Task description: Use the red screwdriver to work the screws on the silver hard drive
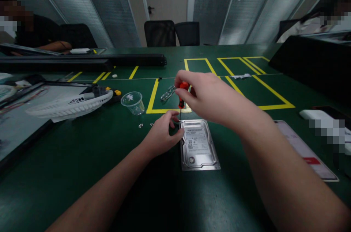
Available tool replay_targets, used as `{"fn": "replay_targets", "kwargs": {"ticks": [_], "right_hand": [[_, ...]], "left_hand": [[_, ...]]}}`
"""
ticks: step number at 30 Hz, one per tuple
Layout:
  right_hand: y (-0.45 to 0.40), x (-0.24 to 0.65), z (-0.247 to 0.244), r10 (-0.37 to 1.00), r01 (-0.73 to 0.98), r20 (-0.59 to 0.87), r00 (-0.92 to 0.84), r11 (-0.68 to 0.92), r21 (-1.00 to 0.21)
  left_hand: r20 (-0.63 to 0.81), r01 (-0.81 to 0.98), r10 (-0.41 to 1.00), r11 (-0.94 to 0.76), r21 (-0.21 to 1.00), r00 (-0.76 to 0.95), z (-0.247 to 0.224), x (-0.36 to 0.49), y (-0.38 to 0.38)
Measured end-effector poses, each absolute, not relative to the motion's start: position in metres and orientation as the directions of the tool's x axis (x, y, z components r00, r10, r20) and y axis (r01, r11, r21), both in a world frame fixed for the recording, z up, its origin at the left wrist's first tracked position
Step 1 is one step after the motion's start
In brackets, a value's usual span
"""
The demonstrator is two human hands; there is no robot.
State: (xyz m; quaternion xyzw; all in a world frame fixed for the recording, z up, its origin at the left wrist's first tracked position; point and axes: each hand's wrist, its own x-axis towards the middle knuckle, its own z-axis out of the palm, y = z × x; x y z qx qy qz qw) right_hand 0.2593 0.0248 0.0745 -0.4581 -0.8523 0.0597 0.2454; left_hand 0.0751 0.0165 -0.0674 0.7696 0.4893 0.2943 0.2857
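A silver hard drive with a white label lies flat on the green table. My right hand grips the red and black handle of a screwdriver from above. The screwdriver stands upright, its thin shaft reaching down to the drive's far left corner; what the tip touches is too small to make out. My left hand holds the drive's left edge, thumb on the top face and fingers curled near the shaft. Small screws lie in little groups left of the drive, some partly behind my left hand.
A clear plastic cup stands left of my hands, near a white ribbed plastic part. Beyond my right hand lies a clear, shiny item. Yellow tape marks the table. A white and red card lies right. Two people sit at the sides.
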Motion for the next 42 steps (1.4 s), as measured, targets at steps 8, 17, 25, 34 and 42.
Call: {"fn": "replay_targets", "kwargs": {"ticks": [8, 17, 25, 34, 42], "right_hand": [[0.0282, 0.2567, 0.0692, 0.756, 0.739, 0.467, -0.460, 0.617, -0.271], [0.0239, 0.2580, 0.0736, 0.784, 0.727, 0.411, -0.465, 0.603, -0.328], [0.0234, 0.2601, 0.0754, 0.794, 0.741, 0.380, -0.475, 0.594, -0.313], [0.0261, 0.2602, 0.0731, 0.775, 0.775, 0.425, -0.469, 0.591, -0.223], [0.0264, 0.2585, 0.0703, 0.753, 0.737, 0.430, -0.498, 0.629, -0.247]], "left_hand": [[0.164, 0.589, 0.925, -0.348, 0.729, 0.343, -0.0633, 0.0797, 0.0153], [0.154, 0.579, 0.926, -0.339, 0.741, 0.345, -0.0649, 0.0781, 0.0148], [0.164, 0.591, 0.924, -0.350, 0.727, 0.345, -0.0639, 0.0770, 0.0154], [0.174, 0.581, 0.919, -0.363, 0.728, 0.355, -0.0670, 0.0760, 0.0162], [0.169, 0.586, 0.923, -0.353, 0.730, 0.345, -0.0649, 0.0789, 0.0158]]}}
